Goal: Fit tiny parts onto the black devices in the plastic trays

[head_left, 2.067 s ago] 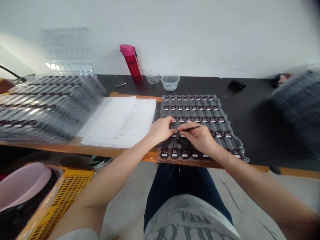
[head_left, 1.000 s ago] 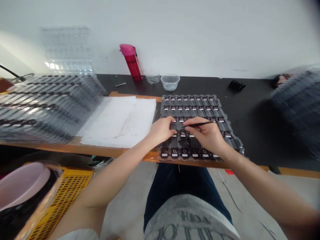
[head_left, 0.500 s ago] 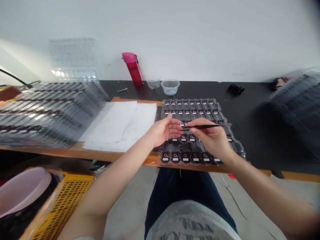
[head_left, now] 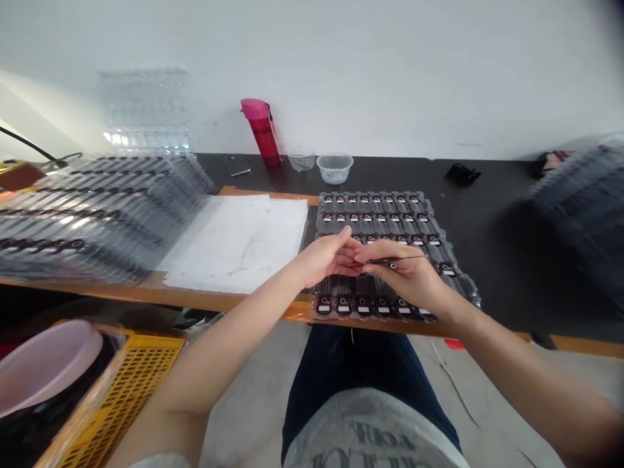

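Tweezers (head_left: 394, 260), slim and dark, are pinched between the thumb and fingers of the right hand (head_left: 404, 276), tips pointing left above the middle rows of a clear blister tray (head_left: 468, 292). The left hand (head_left: 324, 259) is held just left of the tips, its fingers loosely curled and almost meeting the right hand; whether they hold a small part cannot be determined.

The tray lies at the front edge of the table (head_left: 160, 296), its near row close to that edge, with two white paper sheets (head_left: 234, 240) directly to its left. Black labelled parts (head_left: 344, 304) occupy every visible pocket in the far rows and the nearest row. Pockets beneath the hands are hidden, so their condition is unknown. Status, as judged from this view: the tray appears largely populated, with only the covered middle section unconfirmed.

A deep stack of similar trays (head_left: 88, 221), also carrying dark parts, occupies the table's left end, indicating a substantial quantity beyond this tray. A clear plastic tub (head_left: 334, 168) stands beyond the tray, near the wall.
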Tool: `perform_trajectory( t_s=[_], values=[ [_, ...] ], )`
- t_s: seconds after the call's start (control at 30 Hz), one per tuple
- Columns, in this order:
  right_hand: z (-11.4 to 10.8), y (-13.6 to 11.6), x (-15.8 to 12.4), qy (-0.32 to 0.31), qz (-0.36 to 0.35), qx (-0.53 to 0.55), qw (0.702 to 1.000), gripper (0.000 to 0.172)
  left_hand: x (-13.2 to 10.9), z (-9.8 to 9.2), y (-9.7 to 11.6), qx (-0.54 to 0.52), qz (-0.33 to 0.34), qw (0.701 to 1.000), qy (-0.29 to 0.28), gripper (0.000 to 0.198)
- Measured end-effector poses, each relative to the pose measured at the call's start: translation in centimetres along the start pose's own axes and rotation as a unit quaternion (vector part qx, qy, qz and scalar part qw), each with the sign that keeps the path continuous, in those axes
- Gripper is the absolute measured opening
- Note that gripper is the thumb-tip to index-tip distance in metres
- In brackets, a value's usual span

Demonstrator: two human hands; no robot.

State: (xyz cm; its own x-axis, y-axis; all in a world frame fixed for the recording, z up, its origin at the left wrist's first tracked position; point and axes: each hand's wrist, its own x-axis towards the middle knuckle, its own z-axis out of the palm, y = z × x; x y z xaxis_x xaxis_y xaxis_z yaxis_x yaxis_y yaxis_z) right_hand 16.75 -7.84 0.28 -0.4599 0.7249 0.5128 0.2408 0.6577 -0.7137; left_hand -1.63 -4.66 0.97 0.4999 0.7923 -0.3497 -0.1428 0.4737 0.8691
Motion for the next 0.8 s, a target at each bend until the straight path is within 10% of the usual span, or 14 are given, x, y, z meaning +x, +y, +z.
perform_trajectory(
  t_s=[0.8],
  values=[
    [-0.25, 0.08, -0.26, 0.009, -0.014, -0.001, 1.000, 0.016, -0.05, 0.21, 0.55, -0.025, -0.013, 1.000, 0.009, 0.048]
  ],
)
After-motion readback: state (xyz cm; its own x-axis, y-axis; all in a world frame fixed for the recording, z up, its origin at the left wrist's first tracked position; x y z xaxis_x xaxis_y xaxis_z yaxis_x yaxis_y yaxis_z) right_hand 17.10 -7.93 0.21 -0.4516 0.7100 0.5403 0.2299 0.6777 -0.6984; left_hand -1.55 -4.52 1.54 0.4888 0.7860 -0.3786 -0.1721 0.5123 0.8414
